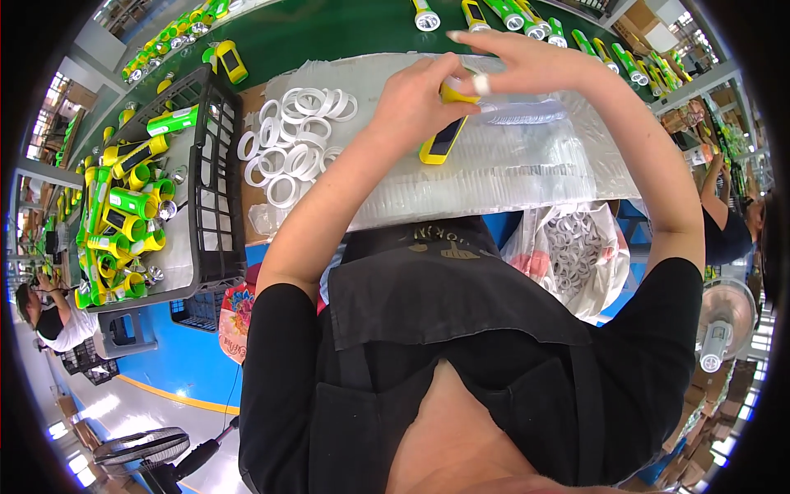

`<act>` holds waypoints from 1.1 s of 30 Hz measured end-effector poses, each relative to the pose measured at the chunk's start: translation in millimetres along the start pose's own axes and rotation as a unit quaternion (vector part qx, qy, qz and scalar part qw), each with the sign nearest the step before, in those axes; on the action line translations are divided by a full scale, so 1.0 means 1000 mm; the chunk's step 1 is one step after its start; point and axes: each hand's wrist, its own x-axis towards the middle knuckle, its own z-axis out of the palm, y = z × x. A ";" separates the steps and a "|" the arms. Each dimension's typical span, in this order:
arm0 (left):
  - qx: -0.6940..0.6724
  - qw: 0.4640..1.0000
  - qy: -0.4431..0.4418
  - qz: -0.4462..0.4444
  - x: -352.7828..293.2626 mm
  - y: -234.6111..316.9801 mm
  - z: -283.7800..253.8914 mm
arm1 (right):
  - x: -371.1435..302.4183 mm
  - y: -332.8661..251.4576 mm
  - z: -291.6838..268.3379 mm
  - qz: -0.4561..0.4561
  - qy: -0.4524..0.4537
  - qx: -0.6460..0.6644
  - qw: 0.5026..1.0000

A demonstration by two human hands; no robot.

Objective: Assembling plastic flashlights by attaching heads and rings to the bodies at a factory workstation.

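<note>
A yellow flashlight (445,143) with a dark panel stands tilted over the plastic-covered work surface. My left hand (418,97) is closed around its upper part. My right hand (527,64) arches over the flashlight's upper end, fingers stretched out and apart, with the thumb side against the yellow part. A white band (481,84) shows on one of its digits. The flashlight's far end is mostly hidden by my hands. Left of my left forearm lies a loose pile of white rings (298,136). Clear plastic (527,113) lies beneath my right hand.
A black crate (216,177) at the left holds several green and yellow flashlights (123,222). More flashlights (527,18) lie along the green surface (346,33) at the back. A bag of white rings (572,255) hangs open below the front edge. Fans (144,449) stand on both sides.
</note>
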 end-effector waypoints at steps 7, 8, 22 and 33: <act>-0.001 1.000 -0.023 -0.013 -0.006 0.005 0.001 | 0.006 -0.030 -0.002 0.176 -0.113 -0.110 0.972; 0.002 1.000 -0.022 -0.014 -0.006 0.004 0.001 | 0.005 -0.015 0.007 0.174 -0.113 -0.109 0.972; -0.190 0.978 0.023 -0.086 -0.016 -0.020 -0.011 | -0.024 -0.042 0.198 0.160 0.280 0.437 0.840; -0.352 0.911 0.001 0.217 0.014 0.043 -0.093 | 0.039 0.001 0.151 -0.006 -0.195 0.679 0.708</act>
